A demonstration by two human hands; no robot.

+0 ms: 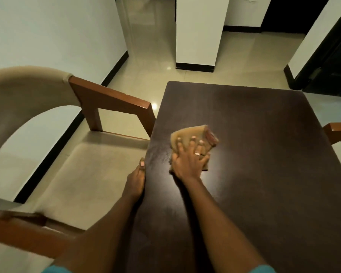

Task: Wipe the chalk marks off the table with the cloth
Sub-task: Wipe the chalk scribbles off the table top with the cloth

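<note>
A dark brown wooden table (pixel 254 154) fills the right half of the view. A tan cloth (pixel 191 133) with a reddish border lies near its left edge. My right hand (pixel 187 160) presses flat on the cloth with fingers spread, a ring on one finger. My left hand (pixel 136 180) grips the table's left edge, thumb on top. Faint smeared, damp-looking traces (pixel 161 154) show on the wood just left of the cloth. No distinct chalk lines are visible.
A beige upholstered armchair (pixel 71 174) with wooden arms (pixel 114 101) stands close against the table's left side. Another wooden chair arm (pixel 339 131) pokes in at the right edge. Beyond the table are a glossy tiled floor (pixel 156 62), a white pillar (pixel 197 36) and a dark doorway.
</note>
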